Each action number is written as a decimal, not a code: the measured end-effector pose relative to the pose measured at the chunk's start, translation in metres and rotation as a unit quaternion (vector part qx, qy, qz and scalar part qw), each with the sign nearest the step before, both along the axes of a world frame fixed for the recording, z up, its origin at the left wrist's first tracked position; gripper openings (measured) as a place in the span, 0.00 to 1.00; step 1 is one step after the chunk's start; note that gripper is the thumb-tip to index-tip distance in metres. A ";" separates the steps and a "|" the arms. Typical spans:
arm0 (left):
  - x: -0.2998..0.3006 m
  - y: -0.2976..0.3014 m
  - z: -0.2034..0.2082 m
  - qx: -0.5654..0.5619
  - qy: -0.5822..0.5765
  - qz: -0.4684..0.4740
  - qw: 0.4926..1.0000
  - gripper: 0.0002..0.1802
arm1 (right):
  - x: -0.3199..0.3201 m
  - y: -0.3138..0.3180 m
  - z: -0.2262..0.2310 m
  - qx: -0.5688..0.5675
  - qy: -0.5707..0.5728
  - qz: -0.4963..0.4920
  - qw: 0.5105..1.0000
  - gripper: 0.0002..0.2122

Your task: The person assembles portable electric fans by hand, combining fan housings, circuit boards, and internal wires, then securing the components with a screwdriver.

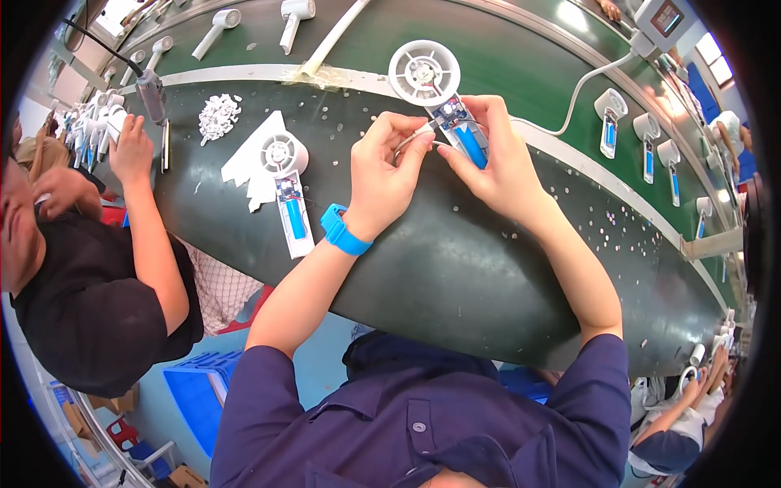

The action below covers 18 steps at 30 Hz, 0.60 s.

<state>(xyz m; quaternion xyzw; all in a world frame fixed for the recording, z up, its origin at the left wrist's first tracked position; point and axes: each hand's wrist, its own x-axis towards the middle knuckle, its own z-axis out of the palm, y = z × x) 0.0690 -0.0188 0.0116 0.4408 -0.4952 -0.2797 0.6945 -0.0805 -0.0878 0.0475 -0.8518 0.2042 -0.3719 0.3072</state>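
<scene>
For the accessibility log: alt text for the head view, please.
Both hands, left hand and right hand, hold an open white handheld fan with a blue battery over a dark green conveyor belt. A second open fan lies left; a co-worker's hand works nearby.

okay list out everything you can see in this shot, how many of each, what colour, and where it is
Open handheld fan: one, white with a blue cell in its handle, held in both hands at centre.
Second open fan: one, white with a blue cell, lying on the belt to the left.
White sheet pieces: a few, under and beside that fan.
Pile of small parts: one, white, upper left on the belt.
Conveyor belt: one, dark green, crossing the view.
Closed fans: several, white, on the far belt.
Open fan halves: several, white and blue, at right.
Co-worker: one, black shirt, at left.
Wristband: one, blue, left wrist.
Left hand: pinching a white piece at the fan's handle.
Right hand: gripping the handle.
</scene>
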 end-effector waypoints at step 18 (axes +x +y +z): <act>-0.006 0.003 0.004 0.033 0.000 -0.061 0.998 0.06 | -0.005 0.004 0.009 0.369 0.005 0.055 0.928 0.19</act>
